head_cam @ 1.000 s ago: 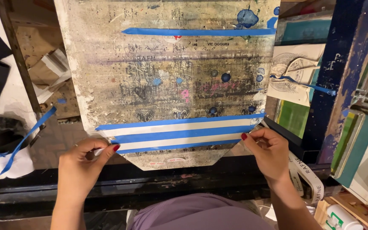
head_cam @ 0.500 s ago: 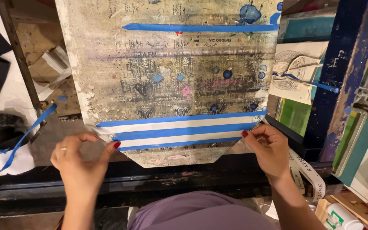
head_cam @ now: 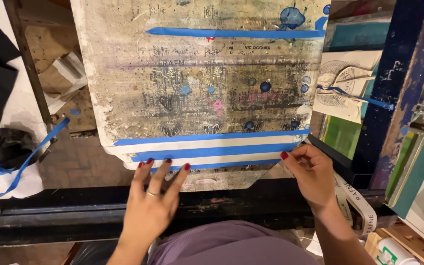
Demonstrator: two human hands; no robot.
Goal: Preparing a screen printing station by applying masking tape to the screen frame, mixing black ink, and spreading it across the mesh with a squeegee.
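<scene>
Lower centre: left hand flat, fingers spread, grip open, on the blue tape strips; right hand pinches the tape's right end.

Left hand lies flat, fingers spread; right hand pinches with curled fingers.

Left hand: red-painted nails, thin ring on one finger.
Right hand: red-painted nails.
Clothing: mauve garment.
</scene>
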